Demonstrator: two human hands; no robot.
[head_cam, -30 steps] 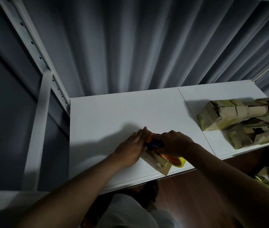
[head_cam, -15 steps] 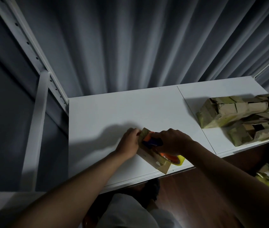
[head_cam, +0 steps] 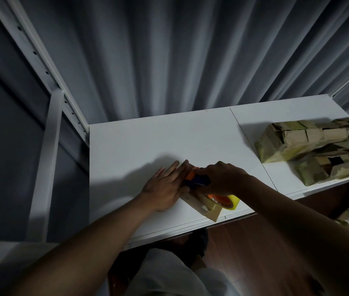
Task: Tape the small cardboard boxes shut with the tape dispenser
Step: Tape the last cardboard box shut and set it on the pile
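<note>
While the flat left hand (head_cam: 165,186) steadies one box (head_cam: 201,207), the right hand (head_cam: 220,178) grips one tape dispenser (head_cam: 197,180).

The white surface (head_cam: 148,142) consists of two panels joined by a seam. A small cardboard box (head_cam: 201,205) lies at its near edge; taped boxes (head_cam: 310,146) are stacked at right.

Grey curtain (head_cam: 169,56) behind white table (head_cam: 148,146); metal rack post (head_cam: 47,146) at left.

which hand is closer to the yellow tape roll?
Right. The right hand grips the dispenser just above the roll; the left hand lies flat left of it.
</note>
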